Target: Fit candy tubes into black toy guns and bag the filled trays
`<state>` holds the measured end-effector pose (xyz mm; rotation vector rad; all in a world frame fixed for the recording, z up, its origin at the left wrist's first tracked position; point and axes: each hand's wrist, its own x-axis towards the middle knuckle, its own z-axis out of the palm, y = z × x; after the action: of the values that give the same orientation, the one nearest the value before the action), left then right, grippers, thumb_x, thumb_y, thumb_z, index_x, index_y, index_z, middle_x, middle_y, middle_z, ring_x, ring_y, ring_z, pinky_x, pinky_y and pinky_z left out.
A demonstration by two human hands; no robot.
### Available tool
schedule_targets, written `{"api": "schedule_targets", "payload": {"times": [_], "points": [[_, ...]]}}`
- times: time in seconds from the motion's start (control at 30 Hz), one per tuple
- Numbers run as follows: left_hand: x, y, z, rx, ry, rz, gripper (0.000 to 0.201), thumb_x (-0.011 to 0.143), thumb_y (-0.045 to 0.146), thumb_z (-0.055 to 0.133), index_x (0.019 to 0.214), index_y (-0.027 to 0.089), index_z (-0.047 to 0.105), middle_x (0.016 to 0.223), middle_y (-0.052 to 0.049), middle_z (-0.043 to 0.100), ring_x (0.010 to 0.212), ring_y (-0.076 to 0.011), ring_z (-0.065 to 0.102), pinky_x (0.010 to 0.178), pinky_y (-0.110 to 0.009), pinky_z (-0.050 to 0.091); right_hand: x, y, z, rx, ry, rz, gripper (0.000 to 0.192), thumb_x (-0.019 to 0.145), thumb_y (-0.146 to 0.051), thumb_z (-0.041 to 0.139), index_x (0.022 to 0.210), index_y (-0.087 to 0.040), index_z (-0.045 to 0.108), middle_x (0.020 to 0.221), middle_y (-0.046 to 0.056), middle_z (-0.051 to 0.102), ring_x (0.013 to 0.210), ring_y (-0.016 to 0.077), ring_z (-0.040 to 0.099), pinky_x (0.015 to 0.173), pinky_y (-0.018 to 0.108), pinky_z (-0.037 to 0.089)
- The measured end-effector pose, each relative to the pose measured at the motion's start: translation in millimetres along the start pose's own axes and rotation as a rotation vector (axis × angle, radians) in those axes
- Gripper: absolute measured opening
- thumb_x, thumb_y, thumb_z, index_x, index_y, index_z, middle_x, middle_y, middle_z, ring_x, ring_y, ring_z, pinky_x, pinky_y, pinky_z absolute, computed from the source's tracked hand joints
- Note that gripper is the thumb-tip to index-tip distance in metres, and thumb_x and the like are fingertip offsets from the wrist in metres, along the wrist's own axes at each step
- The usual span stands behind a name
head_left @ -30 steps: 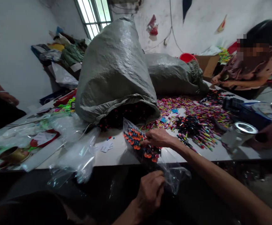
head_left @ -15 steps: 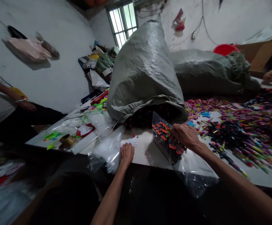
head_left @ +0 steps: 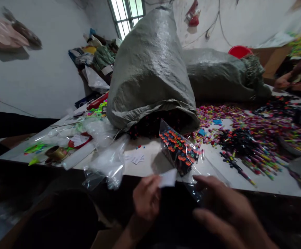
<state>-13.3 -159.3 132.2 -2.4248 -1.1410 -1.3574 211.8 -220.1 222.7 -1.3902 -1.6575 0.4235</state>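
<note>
My left hand point(head_left: 147, 199) pinches a small white paper slip point(head_left: 168, 178) just off the table's front edge. My right hand point(head_left: 221, 204), blurred, has its thumb and fingers apart with nothing seen between them, close to the loose end of a clear plastic bag point(head_left: 180, 152). Small black pieces with orange, blue and green round ends fill that bag, which lies on the table against the mouth of a big grey woven sack point(head_left: 152, 69). More white slips point(head_left: 138, 158) lie on the table left of the bag.
Empty clear bags point(head_left: 107, 160) hang over the front edge at left, near a brass-coloured ring point(head_left: 56, 153). Heaps of colourful sticks point(head_left: 259, 138) and black pieces point(head_left: 237, 143) cover the right side. Behind lies a second grey sack point(head_left: 218, 76). A person's hand point(head_left: 282, 81) shows far right.
My left hand has lifted from the table with a paper slip. My right hand has let go of the filled bag and drawn back toward me. The view has shifted right.
</note>
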Motion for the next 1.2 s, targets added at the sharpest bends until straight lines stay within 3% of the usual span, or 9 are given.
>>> {"api": "schedule_targets", "payload": {"times": [0.1,0.2,0.37,0.5,0.63,0.73,0.83,0.97,1.2], "points": [[-5,57,2.4,-0.122,-0.093,0.332,0.029,0.086,0.018,0.047,0.112,0.013,0.058,0.095,-0.010,0.066,0.093,-0.0192,0.059,0.082,-0.033,0.049,-43,16,18,0.059,-0.097,0.134,0.039,0.072,-0.049,0.062,0.104,-0.026,0.067,0.091,0.006,0.070,0.078,0.0245,0.067,0.064,0.028,0.057],[-15,78,17.5,-0.258,-0.098,0.423,0.030,0.082,0.018,0.050,0.111,0.012,0.058,0.092,-0.010,0.066,0.086,-0.0192,0.060,0.076,-0.034,0.050,-72,53,12,0.080,-0.136,0.273,0.026,0.075,-0.044,0.057,0.096,-0.034,0.069,0.089,0.002,0.072,0.079,0.0246,0.069,0.064,0.029,0.059],[-33,80,45.1,-0.389,-0.084,0.003,0.032,0.082,0.037,0.056,0.104,0.013,0.052,0.088,-0.011,0.061,0.080,-0.0185,0.060,0.069,-0.033,0.051,-98,98,-33,-0.001,-0.105,0.341,0.035,0.067,-0.042,0.064,0.101,-0.034,0.068,0.094,0.002,0.072,0.083,0.0274,0.069,0.066,0.032,0.059],[-39,84,65.6,-0.320,-0.070,-0.236,0.040,0.075,0.052,0.061,0.088,0.017,0.048,0.083,-0.007,0.056,0.075,-0.0184,0.058,0.064,-0.032,0.049,-89,107,-13,-0.063,0.071,0.451,0.029,0.080,-0.043,0.054,0.098,-0.023,0.066,0.085,0.005,0.071,0.070,0.0225,0.068,0.059,0.028,0.055],[-38,82,82.6,-0.141,-0.160,-0.234,0.044,0.073,0.061,0.057,0.075,0.017,0.048,0.072,-0.004,0.055,0.068,-0.0181,0.054,0.063,-0.033,0.043,-58,109,47,0.113,0.055,0.296,0.028,0.086,-0.038,0.047,0.094,-0.021,0.067,0.095,0.007,0.068,0.088,0.0242,0.064,0.078,0.034,0.052],[-38,76,86.8,-0.073,-0.215,-0.195,0.020,0.085,0.029,0.050,0.070,0.017,0.049,0.067,-0.002,0.053,0.064,-0.0150,0.052,0.063,-0.030,0.037,-33,114,77,0.140,0.002,0.203,0.025,0.084,-0.036,0.049,0.085,-0.021,0.069,0.090,0.008,0.066,0.086,0.0237,0.062,0.077,0.035,0.050],[-40,72,84.8,-0.097,-0.204,-0.138,0.017,0.080,0.010,0.043,0.066,0.017,0.048,0.063,-0.001,0.051,0.062,-0.0138,0.049,0.062,-0.030,0.035,-13,117,90,0.150,-0.072,0.182,0.024,0.083,-0.035,0.050,0.079,-0.020,0.069,0.081,0.007,0.066,0.077,0.0220,0.062,0.073,0.034,0.050],[-49,80,82.0,-0.150,-0.133,-0.079,0.016,0.075,0.008,0.043,0.061,0.017,0.045,0.058,0.000,0.047,0.058,-0.0125,0.046,0.064,-0.031,0.035,-2,116,106,0.229,-0.163,0.235,0.030,0.081,-0.040,0.053,0.092,-0.017,0.069,0.089,0.009,0.069,0.084,0.0235,0.063,0.079,0.035,0.050],[-64,92,86.0,-0.220,-0.149,-0.046,0.010,0.071,0.014,0.046,0.061,0.018,0.046,0.057,0.001,0.047,0.054,-0.0114,0.045,0.066,-0.033,0.038,-25,124,102,0.484,-0.224,0.407,0.042,0.081,-0.045,0.055,0.112,-0.017,0.063,0.112,0.010,0.066,0.104,0.0266,0.060,0.093,0.040,0.046]]}}
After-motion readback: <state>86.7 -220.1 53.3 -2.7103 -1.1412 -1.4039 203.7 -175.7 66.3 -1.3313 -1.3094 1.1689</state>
